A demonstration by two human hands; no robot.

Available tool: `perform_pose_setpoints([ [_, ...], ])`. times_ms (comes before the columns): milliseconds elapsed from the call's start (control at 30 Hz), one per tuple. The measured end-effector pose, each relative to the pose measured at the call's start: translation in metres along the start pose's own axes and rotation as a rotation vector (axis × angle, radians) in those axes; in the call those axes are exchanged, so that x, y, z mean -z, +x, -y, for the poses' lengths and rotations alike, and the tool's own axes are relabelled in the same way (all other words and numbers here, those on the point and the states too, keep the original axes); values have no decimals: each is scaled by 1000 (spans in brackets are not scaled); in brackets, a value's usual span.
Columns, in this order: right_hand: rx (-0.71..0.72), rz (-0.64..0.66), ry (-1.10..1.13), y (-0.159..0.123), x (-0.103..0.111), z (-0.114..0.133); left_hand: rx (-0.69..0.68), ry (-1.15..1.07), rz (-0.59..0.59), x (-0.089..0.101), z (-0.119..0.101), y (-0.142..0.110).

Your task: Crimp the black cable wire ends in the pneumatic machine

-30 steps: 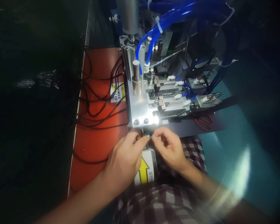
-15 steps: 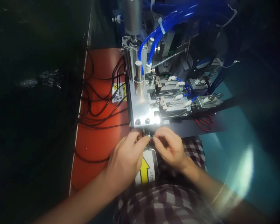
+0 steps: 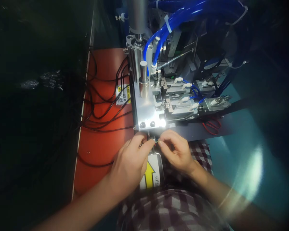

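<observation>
My left hand (image 3: 132, 157) is closed, thumb and fingers pinching a small metallic connector (image 3: 155, 140) just in front of the machine. A black cable (image 3: 96, 165) runs across the red plate and disappears under that hand. My right hand (image 3: 177, 150) is closed too, with its thumb and index fingertip pinched at the connector's right end. Thin coloured wires, a bit of red among them, show there, but they are too small to make out well. Just below the fingertips lies a white label with a yellow arrow (image 3: 148, 175).
A metal press fixture (image 3: 144, 110) stands right beyond my hands, with a row of pneumatic cylinders (image 3: 180, 109) and blue air hoses (image 3: 183, 16). Several black cables cross the red plate (image 3: 98, 144) at left. Red wire loops (image 3: 212, 125) lie at right. Checked cloth (image 3: 168, 208) covers my lap.
Both hands stay almost in place at the connector. The right fingertips shift very slightly, and the green-yellow wire seen earlier shows less clearly.
</observation>
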State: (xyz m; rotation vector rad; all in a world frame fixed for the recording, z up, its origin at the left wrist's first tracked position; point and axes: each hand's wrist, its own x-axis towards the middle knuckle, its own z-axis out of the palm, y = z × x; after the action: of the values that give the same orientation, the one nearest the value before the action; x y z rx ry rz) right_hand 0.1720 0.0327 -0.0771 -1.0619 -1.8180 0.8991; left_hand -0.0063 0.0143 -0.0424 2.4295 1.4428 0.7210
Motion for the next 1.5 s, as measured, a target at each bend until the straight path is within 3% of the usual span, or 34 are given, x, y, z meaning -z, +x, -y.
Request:
perform_pose_setpoints([
  [133, -97, -17, 11, 0, -1, 3, 8, 0, 13, 0, -1, 0],
  [433, -496, -58, 235, 0, -7, 16, 0, 4, 4, 1, 0, 1],
  [567, -736, -17, 346, 7, -5, 24, -7, 4, 4, 1, 0, 1],
  [633, -791, 3, 356, 9, -4, 27, -8, 2, 5, 0, 0, 1],
  [800, -668, -51, 213, 6, -5, 28, -9, -14, -4, 0, 1, 1],
  [967, -778, -14, 361, 1, -1, 23, -17, -15, 4, 1, 0, 1],
  [1133, -562, -116, 188, -1, -1, 24, -15, -3, -15, -1, 0, 1],
  [1233, -502, -92, 133, 2, -3, 24, -21, -4, -18, -1, 0, 1],
  [1500, -507, -44, 96, 4, -6, 23, -13, -18, -13, -2, 1, -1],
])
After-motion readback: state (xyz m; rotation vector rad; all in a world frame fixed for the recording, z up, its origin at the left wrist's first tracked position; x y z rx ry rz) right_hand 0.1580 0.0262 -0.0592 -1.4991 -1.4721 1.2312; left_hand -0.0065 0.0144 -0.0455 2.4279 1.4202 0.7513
